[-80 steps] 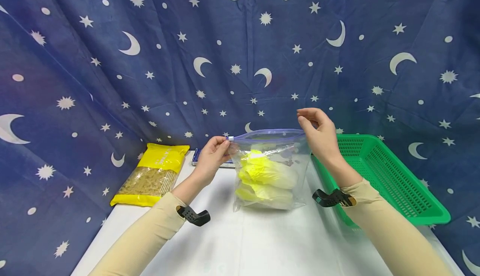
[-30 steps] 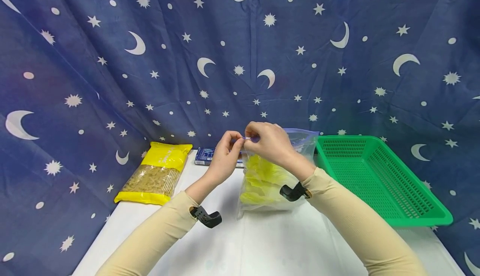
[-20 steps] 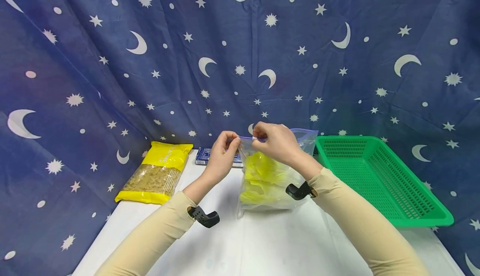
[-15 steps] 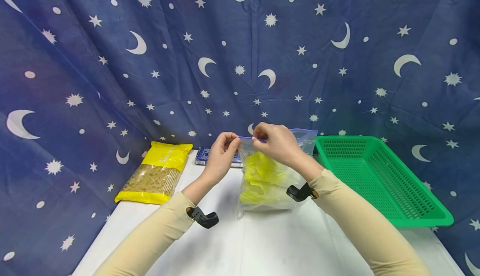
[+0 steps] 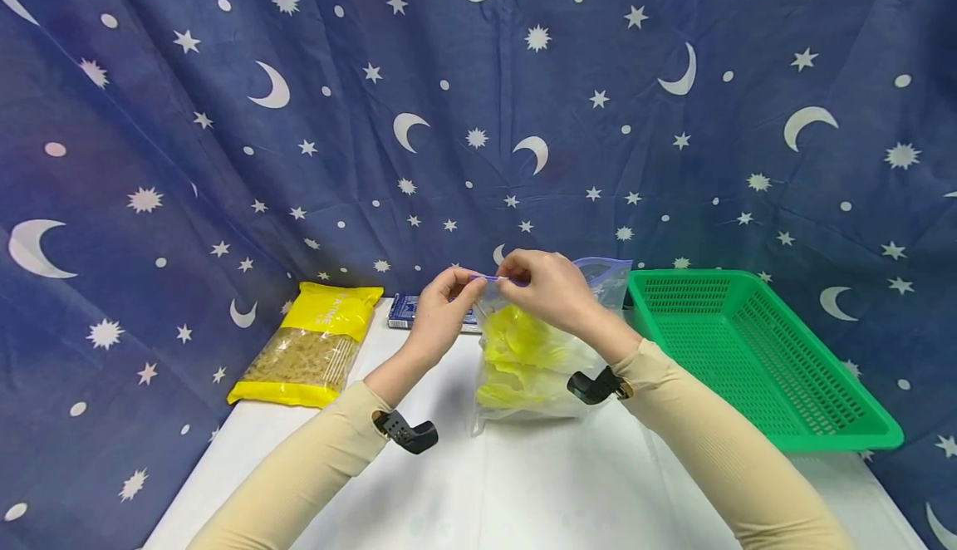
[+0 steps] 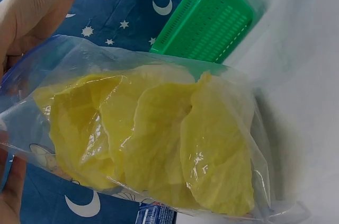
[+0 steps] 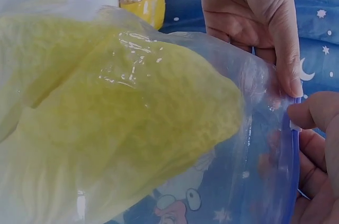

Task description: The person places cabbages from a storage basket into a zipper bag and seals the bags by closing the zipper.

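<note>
A clear zip bag (image 5: pixel 615 286) with a purple rim stands upright on the table, holding pale yellow-green cabbage leaves (image 5: pixel 523 351). At the bag's upper left corner, my left hand (image 5: pixel 439 317) pinches the rim between thumb and fingers. Just to its right, my right hand (image 5: pixel 552 288) pinches the small white slider (image 7: pixel 294 126) on the zip strip; its thumb covers part of the slider in the right wrist view. The bag's right part of the mouth still gapes behind my right hand. In the left wrist view, the leaves (image 6: pixel 159 139) show through the film.
A green perforated basket (image 5: pixel 860 392) stands right of the bag. On the left lies a yellow pasta packet (image 5: pixel 306 351). A flat blue box (image 5: pixel 404 311) sits behind my left hand, on the white-covered table (image 5: pixel 478 492). A starry curtain (image 5: pixel 449 76) hangs behind.
My right hand has come from the bag's right rim to the slider beside my left hand. Lately it shifted slightly right along the rim, then slightly back and down. The left hand keeps its corner.
</note>
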The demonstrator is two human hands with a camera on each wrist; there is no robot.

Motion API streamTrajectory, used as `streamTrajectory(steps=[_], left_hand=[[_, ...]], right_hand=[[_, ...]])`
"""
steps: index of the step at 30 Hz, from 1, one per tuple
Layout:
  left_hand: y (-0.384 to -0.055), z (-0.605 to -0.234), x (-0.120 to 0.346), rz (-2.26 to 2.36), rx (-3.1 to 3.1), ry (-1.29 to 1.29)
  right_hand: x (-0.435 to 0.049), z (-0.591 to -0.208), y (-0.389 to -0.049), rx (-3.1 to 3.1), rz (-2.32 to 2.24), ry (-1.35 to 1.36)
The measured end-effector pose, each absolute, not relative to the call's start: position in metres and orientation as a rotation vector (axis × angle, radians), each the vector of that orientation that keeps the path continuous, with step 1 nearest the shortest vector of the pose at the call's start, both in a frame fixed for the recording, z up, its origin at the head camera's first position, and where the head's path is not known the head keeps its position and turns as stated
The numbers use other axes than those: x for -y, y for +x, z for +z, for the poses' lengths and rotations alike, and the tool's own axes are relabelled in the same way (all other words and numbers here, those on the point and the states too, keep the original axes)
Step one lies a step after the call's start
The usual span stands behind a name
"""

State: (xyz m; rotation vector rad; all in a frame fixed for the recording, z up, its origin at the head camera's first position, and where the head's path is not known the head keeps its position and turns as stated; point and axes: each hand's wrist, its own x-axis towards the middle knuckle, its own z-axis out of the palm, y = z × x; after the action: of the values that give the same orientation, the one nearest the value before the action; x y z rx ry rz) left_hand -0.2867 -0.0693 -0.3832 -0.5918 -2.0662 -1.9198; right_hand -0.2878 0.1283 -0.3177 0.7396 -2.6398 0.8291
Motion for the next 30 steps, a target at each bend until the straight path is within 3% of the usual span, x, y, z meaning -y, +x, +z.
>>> streamTrajectory(steps=[13,30], left_hand=[[-0.292,-0.382,0.070,-1.973,2.055,-0.641],[-0.296,-0.380,0.072,-2.005,2.043,-0.506]], right_hand=[[-0.134,-0.316,-0.288,2.589,0.744,0.763],[-0.144,-0.315,-0.288,2.580,0.664,0.732]])
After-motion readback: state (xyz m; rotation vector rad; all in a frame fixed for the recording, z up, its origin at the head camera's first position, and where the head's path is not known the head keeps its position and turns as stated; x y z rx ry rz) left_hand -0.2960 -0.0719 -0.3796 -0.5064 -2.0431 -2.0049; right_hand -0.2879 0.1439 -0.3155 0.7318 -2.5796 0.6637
